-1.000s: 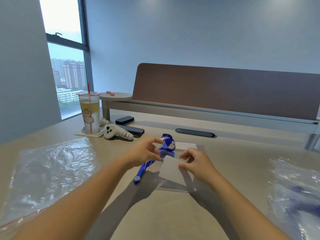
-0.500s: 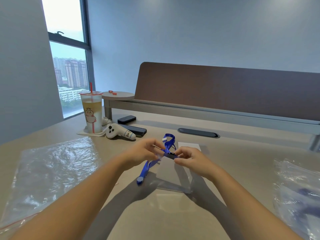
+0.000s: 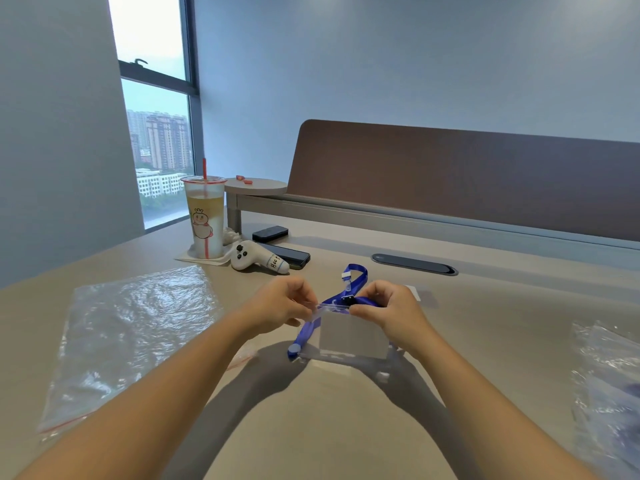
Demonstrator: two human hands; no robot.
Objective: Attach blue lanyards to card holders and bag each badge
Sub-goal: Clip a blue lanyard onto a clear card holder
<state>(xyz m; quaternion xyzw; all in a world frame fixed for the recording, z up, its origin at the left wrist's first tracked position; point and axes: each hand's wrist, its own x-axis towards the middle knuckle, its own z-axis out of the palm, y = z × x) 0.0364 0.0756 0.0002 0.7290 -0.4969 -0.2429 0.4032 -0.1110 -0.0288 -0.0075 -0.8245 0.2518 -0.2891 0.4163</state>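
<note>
Left hand: the left hand [image 3: 280, 303] pinches the upper left edge of the card holder [image 3: 351, 336], fingers curled on the clear strip.
Right hand: the right hand [image 3: 388, 308] pinches the holder's upper right edge, just beside the lanyard's black clip [image 3: 347, 299], fingers curled.
Card holder: it hangs below both sets of fingertips, tilted toward the camera, lifted off the table [image 3: 311, 427].
Lanyard: the blue lanyard [image 3: 356, 275] loops away beyond the fingers, and one strap drops below the left fingertips to a rounded end near the holder's lower left corner.
Progress: the clip sits at the holder's top edge between the fingertips; whether it is already hooked through the slot I cannot tell. By my reading, attaching is in hand and bagging this badge is left.
Near bags: a flat clear bag [image 3: 131, 334] lies well left of the left hand; crumpled clear plastic [image 3: 609, 393] with something blue inside lies well right of the right hand.
Farther off: beyond the left fingers stand a white controller [image 3: 258, 259], a dark phone [image 3: 289, 254], a small black case [image 3: 270, 233] and a drink cup [image 3: 204, 216] with a red straw.
Obstruction: nothing lies between the hands and either bag; the loose strap could snag at a bag mouth, I judge.
</note>
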